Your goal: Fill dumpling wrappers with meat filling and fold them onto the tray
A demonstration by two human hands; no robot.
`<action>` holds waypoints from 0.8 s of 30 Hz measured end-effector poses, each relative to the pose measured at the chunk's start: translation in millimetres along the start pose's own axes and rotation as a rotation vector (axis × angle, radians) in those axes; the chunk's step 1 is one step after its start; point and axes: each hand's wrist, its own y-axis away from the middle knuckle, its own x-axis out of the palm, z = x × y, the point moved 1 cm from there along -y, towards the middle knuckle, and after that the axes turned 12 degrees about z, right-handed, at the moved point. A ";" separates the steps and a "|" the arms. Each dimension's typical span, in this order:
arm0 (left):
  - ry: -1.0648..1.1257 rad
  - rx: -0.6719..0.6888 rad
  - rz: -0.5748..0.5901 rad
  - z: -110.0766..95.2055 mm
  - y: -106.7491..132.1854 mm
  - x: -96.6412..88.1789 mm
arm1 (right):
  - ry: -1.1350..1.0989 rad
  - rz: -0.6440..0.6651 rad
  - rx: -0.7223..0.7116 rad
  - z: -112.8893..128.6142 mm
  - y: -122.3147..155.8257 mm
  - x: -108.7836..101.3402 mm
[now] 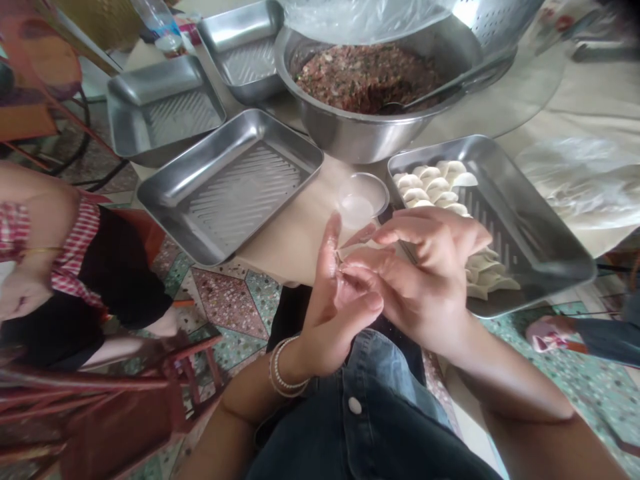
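My left hand (pixel 334 308) and my right hand (pixel 425 273) meet above my lap, fingers pinched together around a small dumpling (pixel 346 272) that is mostly hidden between them. Just beyond the fingertips stands a small clear cup of water (pixel 363 198). To the right a steel tray (pixel 545 220) holds several folded white dumplings (pixel 435 183). A big steel bowl (pixel 350 130) of minced meat filling (pixel 367 77) sits behind the cup, with a spoon handle resting in it.
Three empty steel trays lie on the table: one (pixel 230 187) near my left hand, two others (pixel 165 110) (pixel 247 50) farther back. A seated person in a checked top (pixel 65 260) is at the left. A foot in a pink slipper (pixel 547 333) shows at the right.
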 end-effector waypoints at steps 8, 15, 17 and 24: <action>-0.164 0.116 0.114 2.6 0.5 -14.9 | -0.019 0.071 -0.009 -10.1 -2.4 -7.5; -0.312 0.038 0.097 -6.1 -1.9 -22.0 | -0.118 0.075 -0.059 -11.0 -4.5 -7.7; -0.388 0.010 0.070 -6.3 -3.3 -23.7 | -0.155 0.042 -0.027 -11.8 -4.6 -7.0; -0.487 0.006 0.036 -9.3 -6.4 -25.5 | -0.239 0.171 -0.056 -14.6 -7.0 -9.7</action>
